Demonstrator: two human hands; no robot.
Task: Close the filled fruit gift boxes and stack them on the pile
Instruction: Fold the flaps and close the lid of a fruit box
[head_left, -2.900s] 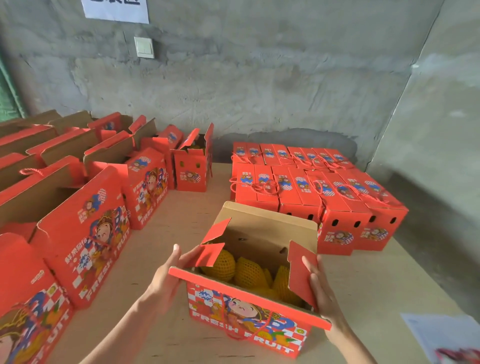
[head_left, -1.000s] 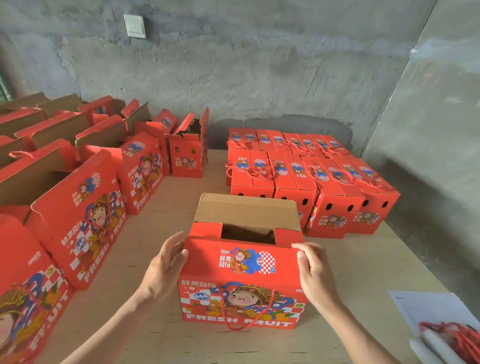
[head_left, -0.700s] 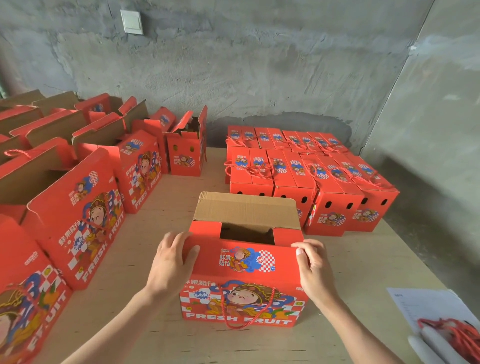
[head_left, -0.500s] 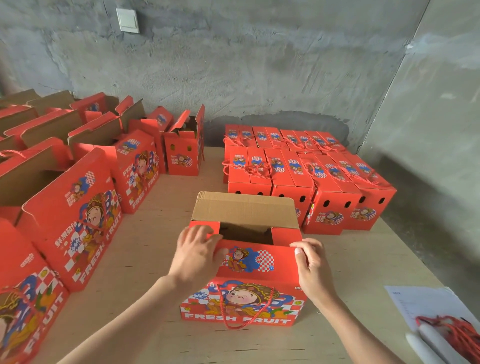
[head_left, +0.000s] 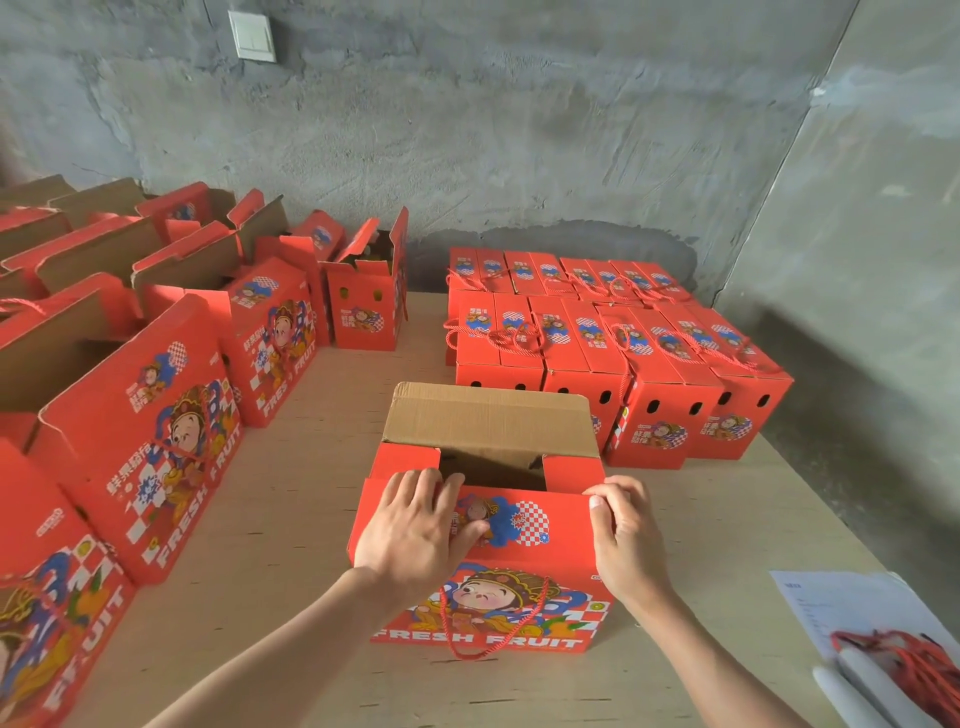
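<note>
We see both forearms reaching in from the near edge toward the red printed cardboard gift box (head_left: 519, 545), which stands on the pale wooden surface (head_left: 291, 519) in the middle of the view. The left hand (head_left: 415, 525) lies palm-down on the box's folded front lid panel, fingers spread flat and pressing, not closed round anything. The right hand (head_left: 626, 530) cups the panel's right top corner, thumb on the front face and fingers curled over the edge, pinching it. Behind this panel, two small red side tabs lie folded in, and the brown rear flap (head_left: 491, 421) stands upright, so the top is half shut.

On the box front we read "FRESH FRUIT" in white capitals below a cartoon figure, with a red cord handle (head_left: 488, 618) hanging over it; the Chinese characters are partly covered.

Behind the box to the right stands the pile of closed red boxes (head_left: 613, 343), two rows deep; we cannot count them surely. Left of the box, open red boxes (head_left: 150, 410) stand in a line, at least six. A white sheet of paper (head_left: 852, 608) lies right of the box.
</note>
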